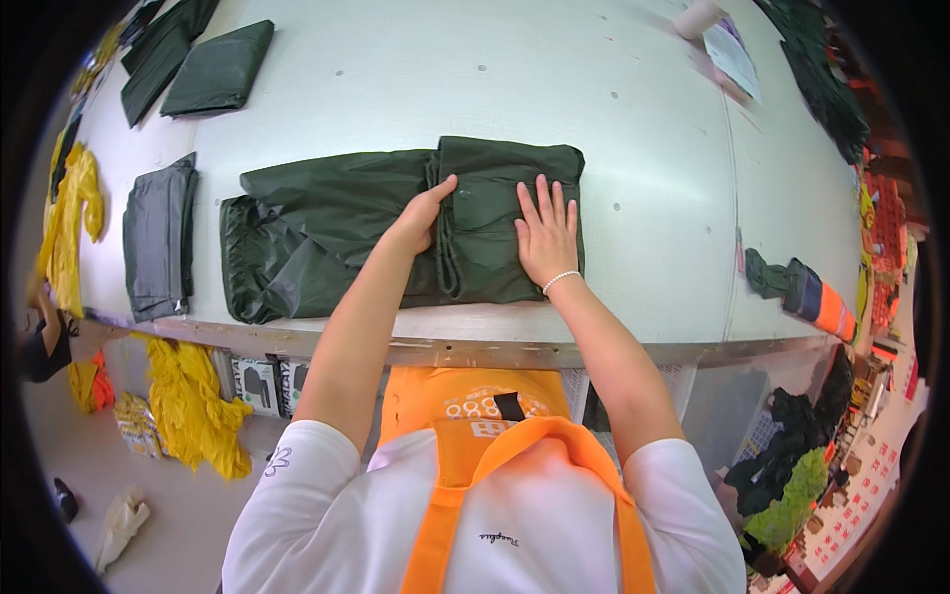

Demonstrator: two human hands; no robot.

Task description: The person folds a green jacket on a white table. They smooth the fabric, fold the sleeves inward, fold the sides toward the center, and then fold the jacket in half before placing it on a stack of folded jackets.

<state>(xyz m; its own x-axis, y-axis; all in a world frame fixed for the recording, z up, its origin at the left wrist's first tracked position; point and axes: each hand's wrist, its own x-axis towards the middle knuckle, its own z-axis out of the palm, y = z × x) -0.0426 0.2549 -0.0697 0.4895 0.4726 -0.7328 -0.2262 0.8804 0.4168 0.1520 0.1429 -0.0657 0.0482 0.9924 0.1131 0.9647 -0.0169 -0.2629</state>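
A dark green, slightly shiny rain garment (346,218) lies lengthwise on the table in front of me. Its right part is doubled over into a thicker rectangular stack of layers. At the left edge of that stack is my left hand (421,220), closed on the layered edge. Its thumb points up along the fold, and its other fingers are mostly hidden by the fabric. My right hand (546,238) rests flat on the folded part near its right side, palm down with fingers spread. The garment's left end is loose and wrinkled.
Folded dark pieces (218,69) lie at the far left, and a grey-green folded piece (160,238) is nearer. Yellow garments (193,406) hang below the table's front edge (455,351). A dark-and-orange bundle (819,302) is at right. A white roll (699,18) stands at the back.
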